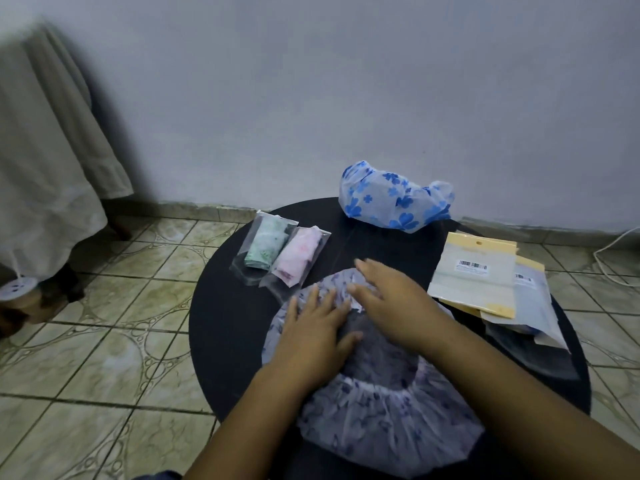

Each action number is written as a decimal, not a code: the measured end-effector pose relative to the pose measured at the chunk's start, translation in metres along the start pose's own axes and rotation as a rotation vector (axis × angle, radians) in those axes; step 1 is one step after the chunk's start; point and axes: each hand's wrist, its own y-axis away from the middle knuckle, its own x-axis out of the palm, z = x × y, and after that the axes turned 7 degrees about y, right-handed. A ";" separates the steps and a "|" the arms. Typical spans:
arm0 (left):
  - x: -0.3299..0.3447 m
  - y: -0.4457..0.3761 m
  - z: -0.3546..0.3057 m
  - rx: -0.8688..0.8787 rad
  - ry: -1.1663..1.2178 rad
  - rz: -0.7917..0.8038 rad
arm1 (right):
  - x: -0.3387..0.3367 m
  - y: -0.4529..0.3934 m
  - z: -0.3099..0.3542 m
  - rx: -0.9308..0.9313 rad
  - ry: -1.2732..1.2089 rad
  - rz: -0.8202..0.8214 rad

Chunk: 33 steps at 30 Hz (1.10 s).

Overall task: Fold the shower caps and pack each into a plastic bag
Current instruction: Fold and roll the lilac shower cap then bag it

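Observation:
A translucent shower cap with a dark purple flower print (388,407) lies spread out on the round black table (225,323), its elastic rim facing up. My left hand (311,327) presses flat on the cap's far left part. My right hand (388,292) rests flat on its far edge, fingers apart. A crumpled white cap with blue flowers (391,199) sits at the table's far side. Two packed clear bags lie at the far left, one with a green cap (265,249) and one with a pink cap (298,259).
A stack of empty plastic bags with yellow headers and barcode labels (481,275) lies at the table's right. Tiled floor (104,341) surrounds the table. A cloth-draped piece of furniture (45,168) stands at the left. A white cable (620,244) runs along the wall at right.

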 end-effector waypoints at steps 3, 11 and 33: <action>-0.020 0.009 0.000 0.019 0.047 0.046 | 0.001 0.059 -0.024 0.054 0.055 -0.009; -0.015 0.039 0.005 0.001 -0.059 0.402 | 0.035 0.102 -0.066 0.080 0.272 0.129; -0.026 0.064 -0.074 -0.064 -0.251 -0.264 | 0.033 0.095 -0.076 0.078 0.318 -0.092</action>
